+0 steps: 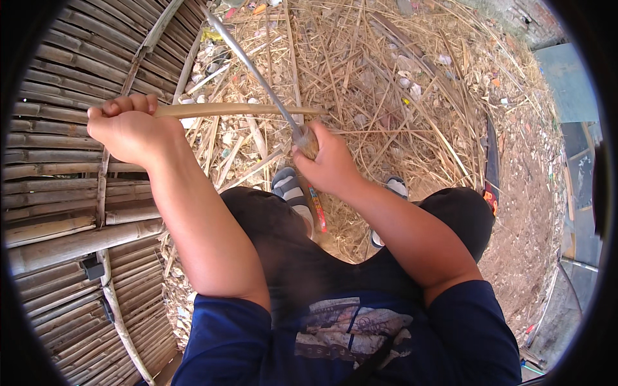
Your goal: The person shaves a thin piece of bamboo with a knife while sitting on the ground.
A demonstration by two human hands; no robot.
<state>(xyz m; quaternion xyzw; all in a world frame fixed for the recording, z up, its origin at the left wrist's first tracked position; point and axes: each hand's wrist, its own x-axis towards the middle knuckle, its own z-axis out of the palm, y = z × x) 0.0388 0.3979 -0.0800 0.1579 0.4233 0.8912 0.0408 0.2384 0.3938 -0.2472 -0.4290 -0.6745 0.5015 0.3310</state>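
Note:
My left hand (132, 128) is closed around one end of a pale, flat bamboo strip (235, 109), which stretches to the right, nearly level. In my right hand (329, 162) is a long-bladed knife (257, 74); my fingers wrap its wooden handle. Its narrow grey blade points away and to the left, crossing the strip near the strip's right end. Whether the blade's edge bites into the bamboo, I cannot tell. Both hands are held above the ground in front of my bent knees.
Dry bamboo slivers and straw (360, 83) litter the ground ahead. A bamboo slat wall (71, 122) rises on the left. Between my sandalled feet lies a thin red stick-shaped thing (318, 209). Beside my right knee is a long dark blade-like tool (492, 157) with an orange-red end.

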